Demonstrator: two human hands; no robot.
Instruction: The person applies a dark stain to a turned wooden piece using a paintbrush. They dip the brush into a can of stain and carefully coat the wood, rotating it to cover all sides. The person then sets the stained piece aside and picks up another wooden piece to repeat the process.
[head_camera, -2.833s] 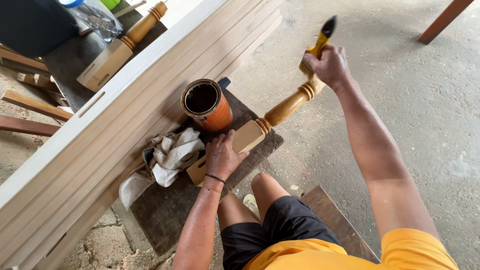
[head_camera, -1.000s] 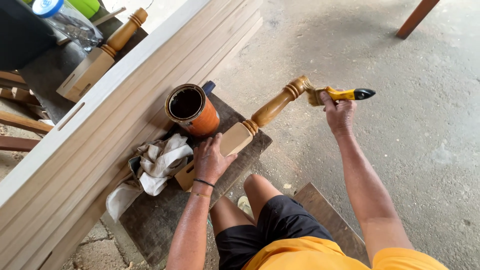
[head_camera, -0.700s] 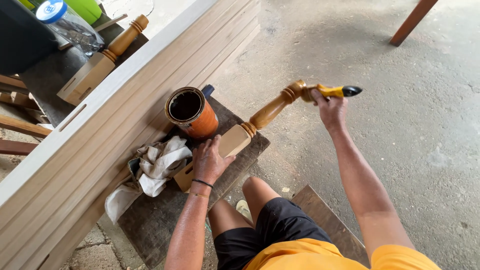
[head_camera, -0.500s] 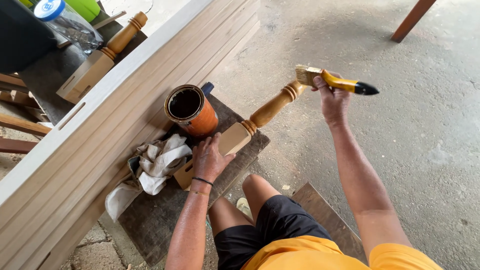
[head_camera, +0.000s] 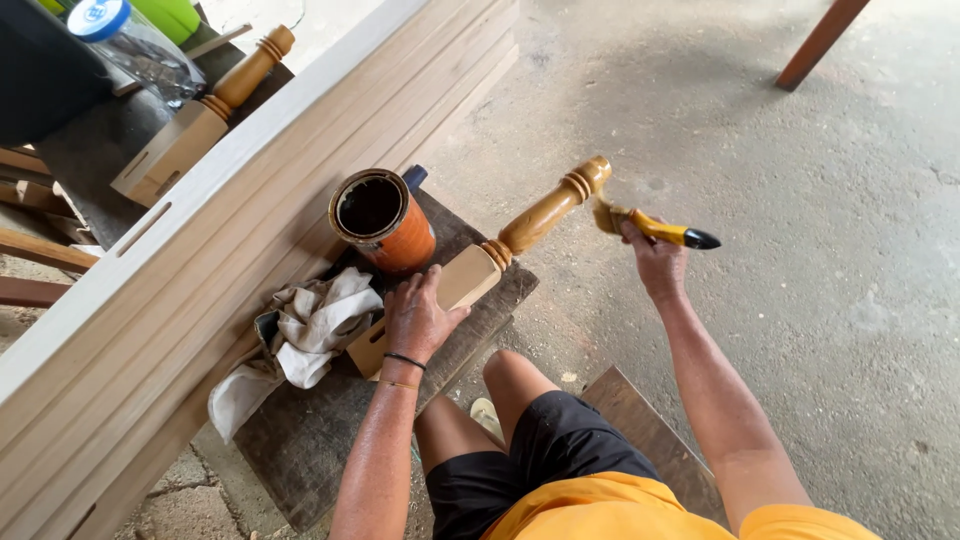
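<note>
The person sits low, bare knees just under a dark wooden board (head_camera: 330, 450) that serves as a work surface. The left hand (head_camera: 418, 318) presses palm-down, fingers wrapped over the square, unfinished end of a turned wooden leg (head_camera: 500, 250), pinning it to the board. From that hand the leg's long axis runs up and to the right, away from the person, its rounded, amber-coated tip jutting past the board's edge over the concrete floor (head_camera: 800, 250). The right hand (head_camera: 655, 262) is clenched on a yellow-handled paintbrush (head_camera: 655, 225), bristles touching the leg's far tip, black handle end pointing right. Beside the left hand lie a white rag (head_camera: 310, 330) and an open orange tin (head_camera: 383, 222). Beyond runs a long pale timber frame (head_camera: 200, 230).
</note>
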